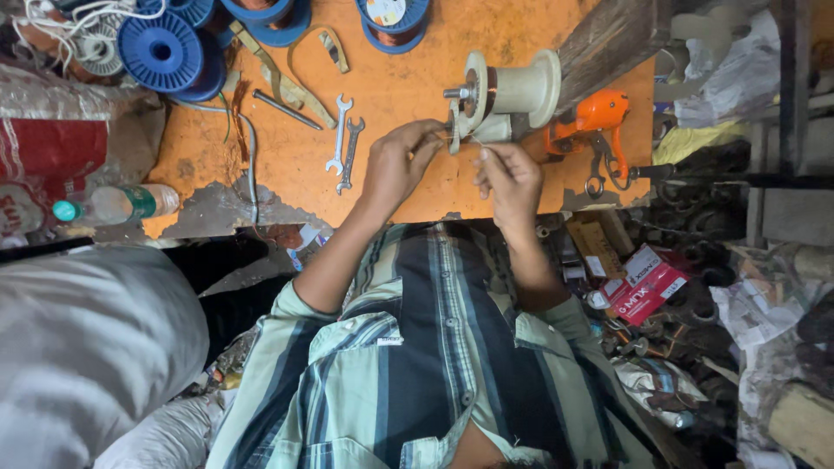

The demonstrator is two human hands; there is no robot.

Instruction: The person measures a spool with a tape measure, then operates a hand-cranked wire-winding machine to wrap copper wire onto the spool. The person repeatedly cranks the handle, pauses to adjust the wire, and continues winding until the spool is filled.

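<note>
Head view, centre-top of frame: cream winding spool (512, 87) sits on the orange bench (400, 78), copper coil at its near flange. Left hand (398, 165) is pinched shut at the spool's lower-left edge, prob. on thin wire, too fine to be sure. Right hand (511, 178) pinches a pale wire strand just below the spool. Looks like the wire is being fed or tied onto the coil; next move needs steady tension, fingertip care. Two spanners (344, 143) lie left of centre, blue reels (165, 52) upper left, orange tool (599, 117) to the right.
</note>
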